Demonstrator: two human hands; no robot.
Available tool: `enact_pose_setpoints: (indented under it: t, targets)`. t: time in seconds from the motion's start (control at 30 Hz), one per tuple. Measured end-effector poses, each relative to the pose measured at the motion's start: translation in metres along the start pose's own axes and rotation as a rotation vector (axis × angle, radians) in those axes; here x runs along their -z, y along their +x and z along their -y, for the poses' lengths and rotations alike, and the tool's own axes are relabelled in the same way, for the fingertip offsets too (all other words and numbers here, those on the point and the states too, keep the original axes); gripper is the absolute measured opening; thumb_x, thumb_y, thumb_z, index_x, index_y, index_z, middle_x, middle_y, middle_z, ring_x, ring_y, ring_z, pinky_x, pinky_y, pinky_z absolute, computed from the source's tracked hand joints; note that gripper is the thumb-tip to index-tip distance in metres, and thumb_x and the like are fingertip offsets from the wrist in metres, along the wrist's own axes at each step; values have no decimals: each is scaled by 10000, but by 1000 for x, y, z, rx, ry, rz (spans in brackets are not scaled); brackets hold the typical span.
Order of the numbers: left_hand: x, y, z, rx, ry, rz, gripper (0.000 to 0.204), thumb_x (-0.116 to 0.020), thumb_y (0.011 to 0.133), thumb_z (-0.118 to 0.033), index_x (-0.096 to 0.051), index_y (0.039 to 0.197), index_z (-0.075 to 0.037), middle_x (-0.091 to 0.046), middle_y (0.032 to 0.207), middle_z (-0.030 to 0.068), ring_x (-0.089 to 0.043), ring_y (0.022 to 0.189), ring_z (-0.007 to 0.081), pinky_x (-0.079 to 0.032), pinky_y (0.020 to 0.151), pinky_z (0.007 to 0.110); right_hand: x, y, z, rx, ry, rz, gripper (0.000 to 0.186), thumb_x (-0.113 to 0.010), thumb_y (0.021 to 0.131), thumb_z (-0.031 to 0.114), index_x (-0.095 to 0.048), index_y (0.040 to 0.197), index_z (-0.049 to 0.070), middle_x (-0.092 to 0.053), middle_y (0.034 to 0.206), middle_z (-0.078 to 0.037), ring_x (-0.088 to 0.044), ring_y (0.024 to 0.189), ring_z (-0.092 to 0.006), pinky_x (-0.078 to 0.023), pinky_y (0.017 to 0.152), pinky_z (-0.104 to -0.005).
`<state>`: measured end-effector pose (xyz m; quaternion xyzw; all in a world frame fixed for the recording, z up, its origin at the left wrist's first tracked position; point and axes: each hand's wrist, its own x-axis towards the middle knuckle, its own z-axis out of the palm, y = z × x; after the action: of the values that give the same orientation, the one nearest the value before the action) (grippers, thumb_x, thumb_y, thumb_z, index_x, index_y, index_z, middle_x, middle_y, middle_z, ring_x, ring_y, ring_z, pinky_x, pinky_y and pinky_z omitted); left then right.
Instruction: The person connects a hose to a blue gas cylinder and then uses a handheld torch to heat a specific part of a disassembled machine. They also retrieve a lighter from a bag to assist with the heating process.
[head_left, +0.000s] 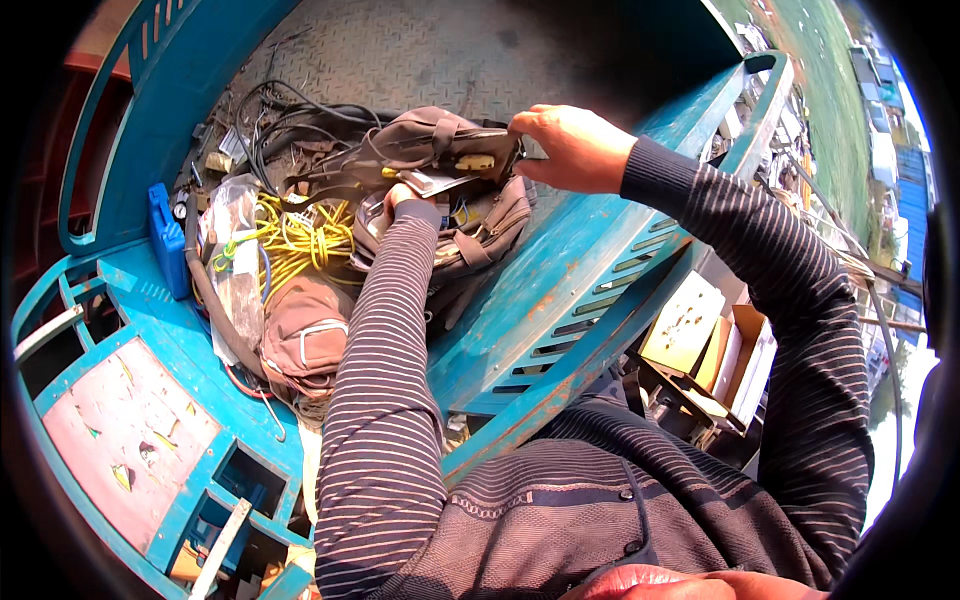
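A brown tool bag (510, 215) lies with its mouth spread wide on the metal truck bed. My left hand (402, 196) reaches into it beside a pale flat item (436, 184), and its fingers are hidden inside. With thumb and fingers my right hand (575, 145) grips the edge of the bag's raised flap (425, 130). A small yellow item (475, 162) shows in the bag under that flap. Coiled yellow cable (310, 240) lies just left of the bag, near my left forearm.
A teal slotted side panel (560, 300) stands between me and the bag. On the left are a smaller brown bag (305, 335), a blue plastic case (167, 240) and black hoses (275, 120). Cardboard boxes (685, 320) sit beneath my right arm.
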<state>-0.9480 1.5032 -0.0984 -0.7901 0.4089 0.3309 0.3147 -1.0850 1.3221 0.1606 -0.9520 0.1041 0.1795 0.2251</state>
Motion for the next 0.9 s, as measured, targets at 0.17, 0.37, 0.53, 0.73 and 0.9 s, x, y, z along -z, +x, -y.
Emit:
enact_pose_setpoints:
  t: [0.17,0.37,0.53,0.73,0.9]
  targets:
    - [-45,29,13,-35,28,-411,330,-488,1010,-236,-678,1271,-164,-713,1245,82,-747,960,284,-609,643,491,31,-114,-16,12,43,-259,314,-732,879,198,-664,1112,-2,-679,990,-177,-685,947,-355,-558,858,-429]
    - [-33,-18,58,-302,-103,-640,254,-567,942,-276,-725,942,-76,-724,795,177,-708,719,410,-566,708,509,23,-157,-14,-65,168,-677,129,-720,891,144,-681,858,26,-660,792,-108,-675,667,-254,-523,618,-348]
    - [17,-113,73,-121,-1546,-350,260,-659,972,-241,-656,1083,-6,-745,851,115,-690,610,198,-556,548,340,14,-154,-18,-131,203,-714,178,-718,896,175,-665,800,34,-620,715,-89,-618,582,-238,-494,562,-344]
    - [101,-209,25,-504,-2376,-150,260,-597,1051,-298,-672,1090,-52,-720,882,83,-669,646,142,-610,580,331,26,-158,-19,-124,301,-745,191,-723,912,243,-705,902,53,-679,804,-104,-654,626,-258,-524,590,-360]
    - [185,-258,-45,-715,-2342,-182,272,-601,1043,-317,-660,1059,-52,-703,863,71,-638,645,143,-560,583,309,27,-158,-32,-30,753,-867,329,-739,933,255,-704,1128,-8,-728,974,-148,-709,813,-215,-563,732,-327]
